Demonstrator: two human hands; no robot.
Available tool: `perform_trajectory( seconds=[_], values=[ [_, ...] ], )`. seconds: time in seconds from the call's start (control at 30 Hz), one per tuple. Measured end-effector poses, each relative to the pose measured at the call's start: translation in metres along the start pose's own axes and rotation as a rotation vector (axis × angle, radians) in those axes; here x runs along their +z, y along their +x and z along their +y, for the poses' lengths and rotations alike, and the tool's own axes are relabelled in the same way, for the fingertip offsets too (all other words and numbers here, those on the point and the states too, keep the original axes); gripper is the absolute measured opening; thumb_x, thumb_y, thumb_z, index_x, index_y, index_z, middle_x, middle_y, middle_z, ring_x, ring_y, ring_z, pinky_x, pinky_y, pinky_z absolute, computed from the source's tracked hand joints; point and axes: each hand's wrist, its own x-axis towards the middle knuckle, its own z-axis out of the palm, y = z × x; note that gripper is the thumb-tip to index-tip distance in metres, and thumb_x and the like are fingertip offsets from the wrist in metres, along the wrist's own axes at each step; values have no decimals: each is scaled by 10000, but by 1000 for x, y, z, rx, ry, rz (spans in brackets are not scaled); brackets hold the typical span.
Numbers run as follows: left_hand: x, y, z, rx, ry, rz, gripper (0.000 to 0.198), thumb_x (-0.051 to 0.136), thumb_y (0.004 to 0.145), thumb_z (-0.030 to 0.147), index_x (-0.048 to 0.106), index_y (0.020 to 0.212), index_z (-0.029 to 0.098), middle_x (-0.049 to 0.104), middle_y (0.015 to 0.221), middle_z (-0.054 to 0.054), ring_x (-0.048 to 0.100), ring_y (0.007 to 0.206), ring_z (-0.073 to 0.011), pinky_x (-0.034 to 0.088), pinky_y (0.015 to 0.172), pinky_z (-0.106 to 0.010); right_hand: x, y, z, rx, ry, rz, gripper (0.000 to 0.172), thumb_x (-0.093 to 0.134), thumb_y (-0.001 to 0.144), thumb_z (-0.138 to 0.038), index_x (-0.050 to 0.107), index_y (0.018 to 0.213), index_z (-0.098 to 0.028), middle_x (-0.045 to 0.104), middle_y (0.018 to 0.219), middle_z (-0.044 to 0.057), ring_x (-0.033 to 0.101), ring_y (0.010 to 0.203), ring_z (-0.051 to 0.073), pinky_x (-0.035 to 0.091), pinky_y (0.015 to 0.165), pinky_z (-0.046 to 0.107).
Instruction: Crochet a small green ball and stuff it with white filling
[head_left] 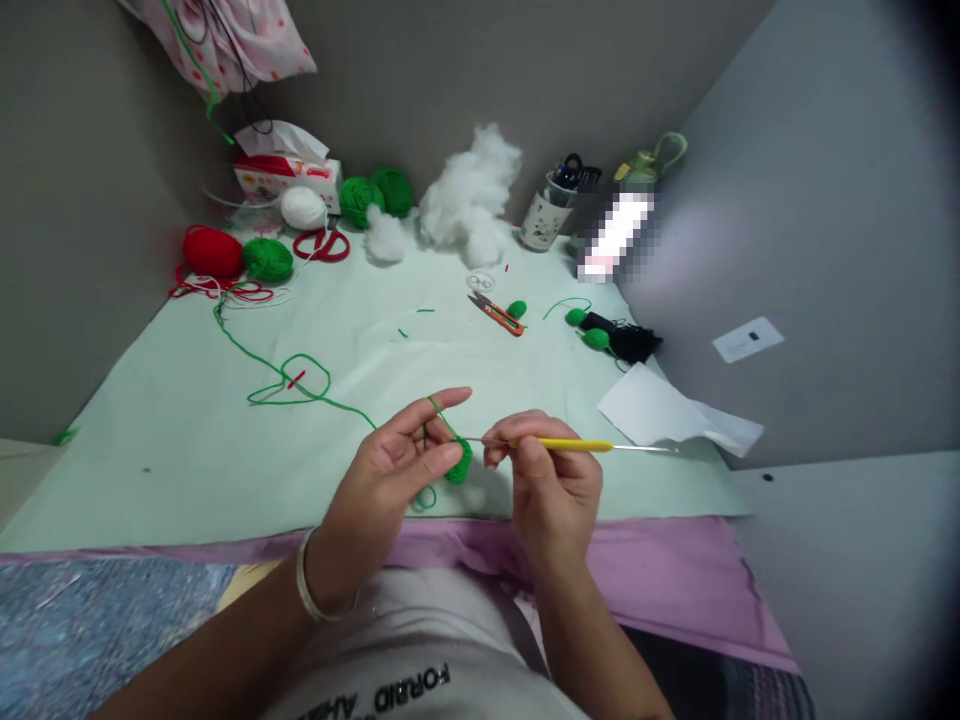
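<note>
My left hand [397, 455] pinches a small green crochet piece [459, 464] between thumb and fingers, close to the table's front edge. Green yarn [349, 406] runs from the left over its raised index finger. In my right hand [551, 480] is a crochet hook [566, 445] with a yellow handle, held like a pencil and pointing left. The hook's tip meets the top of the green piece; whether it passes through a stitch is too small to tell. A loose green loop [426, 497] hangs below the left hand.
Orange thread snips [496, 314] lie mid-table beside a small green piece [517, 310]. Farther back are yarn balls [213, 252], red scissors [322, 245], white stuffing [472, 195] and a pen cup [545, 215]. White paper [652, 405] and black yarn [634, 341] lie right.
</note>
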Motion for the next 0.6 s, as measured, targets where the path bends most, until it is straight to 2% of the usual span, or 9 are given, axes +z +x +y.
perform_trajectory(
  seconds=[0.1,0.17,0.2,0.37,0.6],
  values=[
    [3,-2,-4,46,61,-4,588,839,883,258,672,1447,283,629,852,20,566,830,-137,482,830,-249,3,-6,3,-171,-209,-57,265,652,991,-114,810,1106,-293,751,970,50,699,873,191,579,735,334],
    [5,-3,-5,4,24,-18,657,835,881,272,617,1500,240,649,862,9,579,843,-151,483,845,-272,5,-10,5,-278,-332,-67,356,671,961,-69,798,1190,-309,756,1047,63,708,932,197,586,771,341],
    [6,-3,-5,-24,-2,-23,669,836,876,276,609,1503,222,652,868,4,577,840,-153,478,831,-273,5,-11,6,-277,-337,-62,361,667,965,-73,795,1199,-316,758,1042,60,709,925,197,588,771,346],
    [6,-1,-3,-91,-67,-33,611,853,856,248,666,1437,223,624,862,7,526,813,-135,432,754,-242,6,-4,9,-70,-90,-9,176,659,1011,-218,817,1007,-296,763,883,30,702,857,201,585,746,358],
    [4,2,-1,-114,-94,-56,519,850,853,243,726,1358,227,602,840,10,515,775,-135,427,730,-252,4,-2,11,49,39,29,142,675,1011,-287,808,968,-264,748,873,30,679,753,171,569,660,318]
  ],
)
